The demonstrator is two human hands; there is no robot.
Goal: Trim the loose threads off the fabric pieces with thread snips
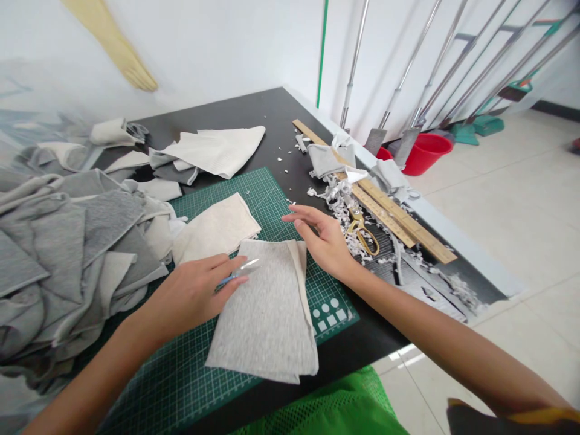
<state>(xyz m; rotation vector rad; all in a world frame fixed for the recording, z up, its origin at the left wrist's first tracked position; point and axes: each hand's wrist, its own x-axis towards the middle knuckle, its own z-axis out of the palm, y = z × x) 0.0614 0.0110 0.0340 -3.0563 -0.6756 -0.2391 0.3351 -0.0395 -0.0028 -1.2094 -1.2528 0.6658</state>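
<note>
Between the thumb and fingers of my left hand (pixel 194 290) is a small pair of thread snips (pixel 248 264), with blue handles mostly hidden and silver blades pointing right. Below them a folded piece of light grey heathered fabric (pixel 267 314) lies on the green cutting mat (pixel 181 386), its cream underside showing along the right edge. My right hand (pixel 321 238) hovers by the fabric's top right corner, fingers stretched out to the left and holding nothing. A cream fabric piece (pixel 217 226) lies flat just beyond the grey one.
A heap of grey fabric pieces (pixel 67 254) covers the left side. More cream cloth (pixel 222 148) lies at the back. On the right are wooden rulers (pixel 408 220), gold-handled scissors (pixel 362 235) and curled scraps (pixel 338 196). A red bucket (pixel 426 151) stands on the floor beyond.
</note>
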